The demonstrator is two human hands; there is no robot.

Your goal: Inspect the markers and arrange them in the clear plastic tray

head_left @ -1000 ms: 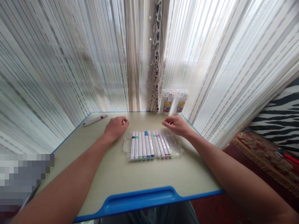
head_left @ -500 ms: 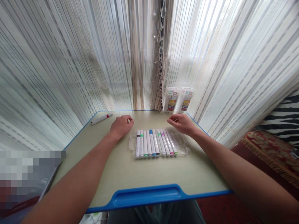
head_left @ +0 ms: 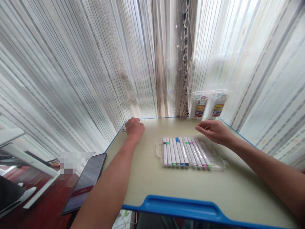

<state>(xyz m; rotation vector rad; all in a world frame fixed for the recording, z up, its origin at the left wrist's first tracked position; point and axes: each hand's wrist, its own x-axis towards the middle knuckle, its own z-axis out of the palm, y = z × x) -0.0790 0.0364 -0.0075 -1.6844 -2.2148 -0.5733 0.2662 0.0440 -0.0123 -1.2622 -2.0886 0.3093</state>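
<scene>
Left grip [head_left: 134, 128] is lying palm-down near the far left corner of the pale bench [head_left: 150, 181], its fingers bending away out of view. It is covering most of a loose marker [head_left: 124, 129], whose tip end is peeking out just beside the hand on the left; whether the fingers are closing on that marker or only resting over it, I cannot tell.

Right grip [head_left: 214, 131] is hanging near the far right side, its fingers curling loosely and a small hollow showing behind the thumb. Nothing is visibly sitting in it, though I cannot tell whether the thumb and fingertips are meeting.

Between the two arms, a clear plastic marker case [head_left: 216, 163] is lying flat, nearer to the person than either hand. It is holding a row of white markers [head_left: 180, 152], with black, green, blue and purple showing at their far ends. Right grip is sitting just beyond the far edge of this case, while left grip is staying well apart from it.

Two clear packages [head_left: 199, 106] are standing upright at the far edge, before a striped curtain [head_left: 143, 57]. Blue trim is running along the near edge, forming a shallow trough [head_left: 181, 206].
</scene>
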